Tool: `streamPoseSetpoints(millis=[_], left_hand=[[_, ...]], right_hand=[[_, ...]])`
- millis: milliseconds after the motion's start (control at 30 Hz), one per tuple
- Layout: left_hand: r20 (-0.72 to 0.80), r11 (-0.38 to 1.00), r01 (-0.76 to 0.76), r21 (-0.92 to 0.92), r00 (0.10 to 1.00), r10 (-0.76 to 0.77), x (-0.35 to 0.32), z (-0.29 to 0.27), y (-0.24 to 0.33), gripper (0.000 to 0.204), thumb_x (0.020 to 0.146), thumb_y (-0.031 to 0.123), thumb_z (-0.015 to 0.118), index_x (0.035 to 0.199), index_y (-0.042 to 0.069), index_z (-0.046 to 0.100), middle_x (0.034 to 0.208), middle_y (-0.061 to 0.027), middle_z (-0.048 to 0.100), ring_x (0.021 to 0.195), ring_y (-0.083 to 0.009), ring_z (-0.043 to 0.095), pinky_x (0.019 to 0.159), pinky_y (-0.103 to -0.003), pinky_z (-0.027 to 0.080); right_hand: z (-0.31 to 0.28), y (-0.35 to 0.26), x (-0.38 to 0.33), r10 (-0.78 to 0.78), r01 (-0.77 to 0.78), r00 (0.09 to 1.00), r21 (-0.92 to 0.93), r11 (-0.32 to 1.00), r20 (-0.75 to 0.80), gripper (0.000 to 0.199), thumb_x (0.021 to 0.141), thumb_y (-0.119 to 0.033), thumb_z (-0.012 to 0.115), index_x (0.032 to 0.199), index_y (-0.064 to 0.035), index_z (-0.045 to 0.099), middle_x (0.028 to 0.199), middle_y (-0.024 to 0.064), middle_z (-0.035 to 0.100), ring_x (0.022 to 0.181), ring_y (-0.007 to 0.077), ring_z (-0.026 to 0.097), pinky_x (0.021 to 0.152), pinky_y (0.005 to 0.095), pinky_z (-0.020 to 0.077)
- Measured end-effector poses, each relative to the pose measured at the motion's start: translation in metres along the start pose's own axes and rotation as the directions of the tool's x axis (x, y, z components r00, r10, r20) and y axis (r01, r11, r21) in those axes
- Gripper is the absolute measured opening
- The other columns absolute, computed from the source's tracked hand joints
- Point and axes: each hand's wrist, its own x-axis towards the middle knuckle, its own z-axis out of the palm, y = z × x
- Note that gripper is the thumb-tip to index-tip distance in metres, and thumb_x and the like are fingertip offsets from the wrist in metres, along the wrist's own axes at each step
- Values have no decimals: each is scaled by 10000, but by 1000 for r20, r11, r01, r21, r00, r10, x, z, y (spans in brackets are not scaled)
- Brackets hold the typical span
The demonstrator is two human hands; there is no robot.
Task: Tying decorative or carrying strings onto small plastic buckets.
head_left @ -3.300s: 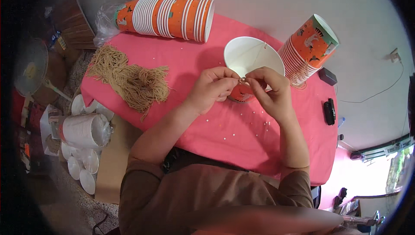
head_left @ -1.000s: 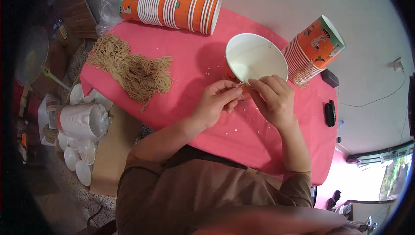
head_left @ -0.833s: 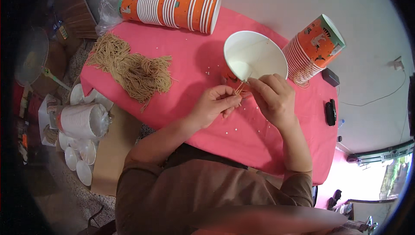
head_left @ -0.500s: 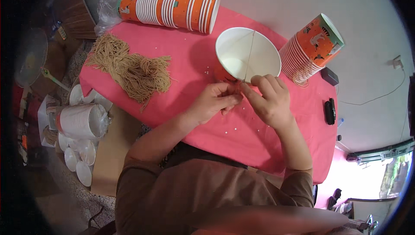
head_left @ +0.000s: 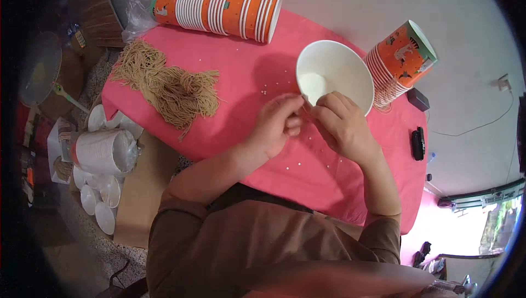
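A white-lined paper bucket stands with its mouth tilted toward me, its orange outside mostly hidden. My left hand is at its near left rim, thumb and forefinger brought together and the other fingers curled, slightly blurred. Close beside it my right hand is closed, its fingertips at the near rim. What either hand pinches is too small or hidden to make out. Left of my hands lies a tan bundle of strings on the pink tablecloth.
A nested stack of orange paper buckets lies at the back, and another stack stands at right with loose strings beside it. Small white beads dot the cloth. A black box and black marker sit near the right edge.
The bucket has shifted right. The string stretched across its mouth is no longer visible there. My left hand has turned more upright, and its fingertips have risen to the rim.
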Motion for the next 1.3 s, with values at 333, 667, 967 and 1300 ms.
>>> streamPoseSetpoints(millis=[333, 667, 967, 1300], left_hand=[[117, 996, 24, 81, 993, -34, 30, -20, 20, 77, 888, 189, 644, 866, 133, 595, 741, 54, 512, 577, -37, 414, 489, -203, 301], [64, 931, 7, 365, 997, -32, 18, 2, -2, 117, 916, 203, 623, 924, 86, 620, 748, 42, 563, 640, -37, 486, 558, -202, 397], [190, 874, -7, 486, 977, -97, 18, -9, -6, 128, 913, 180, 622, 974, 68, 628, 770, 46, 556, 641, -41, 477, 550, -202, 399], [107, 853, -37, 520, 994, -22, 14, 6, -10, 91, 885, 188, 633, 873, 104, 601, 704, 66, 508, 581, -30, 436, 488, -197, 356]], right_hand=[[-39, 5, -22, 109, -116, 989, -69, 991, -101, 249, 649, -50, 700, 870, -42, 587, 968, 115, 566, 905, 311, 548, 741, 402, 453], [16, -21, -45, 325, -315, 945, -169, 934, 31, 274, 774, -64, 572, 1040, -15, 530, 678, 88, 568, 560, 239, 605, 475, 355, 477], [26, -21, -47, 343, -333, 939, -257, 907, -5, 96, 791, -112, 599, 800, -95, 506, 550, 48, 540, 493, 222, 583, 447, 351, 458], [25, -28, -39, 365, -358, 931, -201, 912, -3, 88, 812, -91, 646, 823, -73, 561, 565, 74, 538, 504, 239, 575, 461, 360, 441]])
